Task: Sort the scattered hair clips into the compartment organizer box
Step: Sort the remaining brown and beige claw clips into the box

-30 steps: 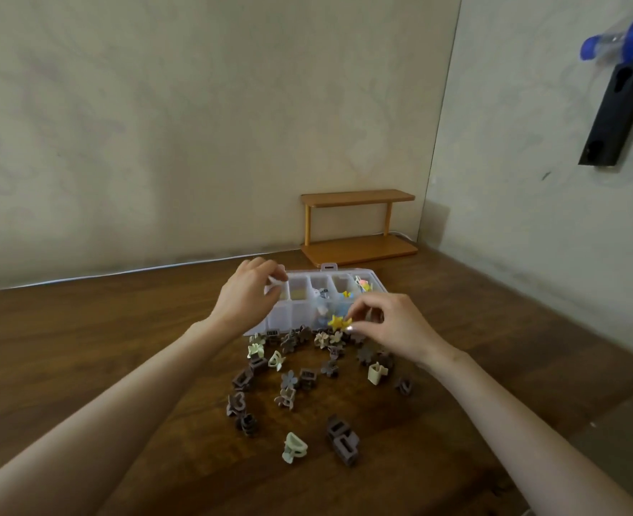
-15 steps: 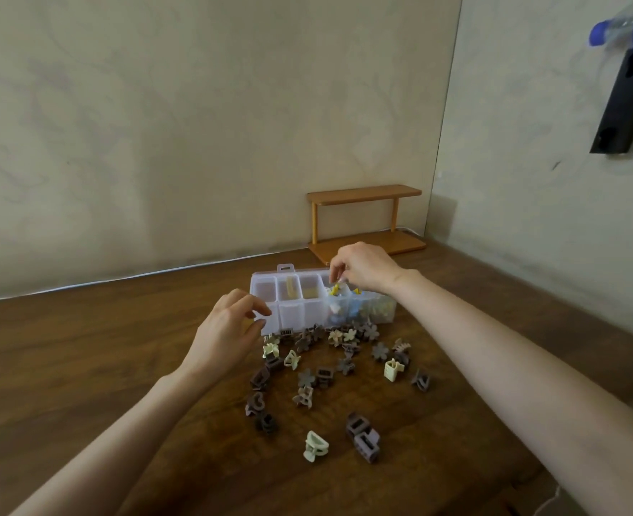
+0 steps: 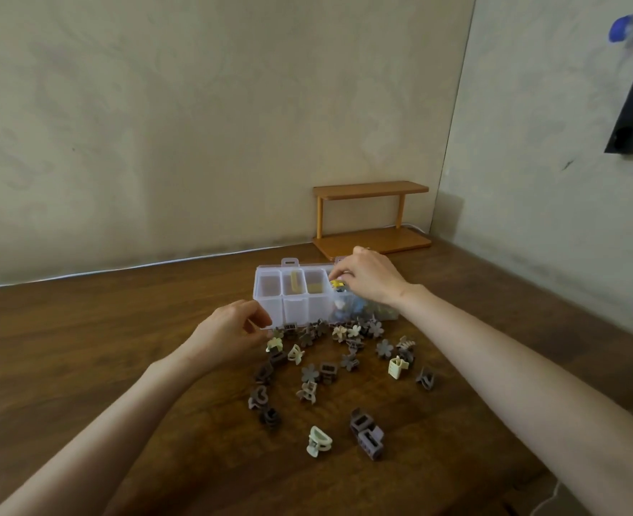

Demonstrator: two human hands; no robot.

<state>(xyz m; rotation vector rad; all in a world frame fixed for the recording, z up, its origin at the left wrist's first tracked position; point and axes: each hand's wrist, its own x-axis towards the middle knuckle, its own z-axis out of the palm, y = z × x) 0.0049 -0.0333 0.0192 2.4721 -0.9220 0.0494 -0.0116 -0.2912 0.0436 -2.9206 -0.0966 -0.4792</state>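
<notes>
Over the right half of the box point(image 3: 294, 310), the right hand point(image 3: 370, 281) hangs with its fingers curled, pinching a yellow clip point(image 3: 337, 283) just above a compartment that already holds blue and pale pieces; a second ago this hand was down at the near side of the box, lifting that clip from the pile, so the carry is made and only the drop remains, by my reading. The left hand point(image 3: 233, 329) has come away from the box's far left end and now sits at its near-left corner, thumb and fingers curled toward the edge of the pile; whether it pinches anything I cannot tell. Most clips point(image 3: 310, 372), brown with a few cream and green, still lie scattered on the desk point(image 3: 84, 348) just in front of the box, some touching its front wall; the sorting looks well short of done, and the left hand seems placed for the next pick.
</notes>
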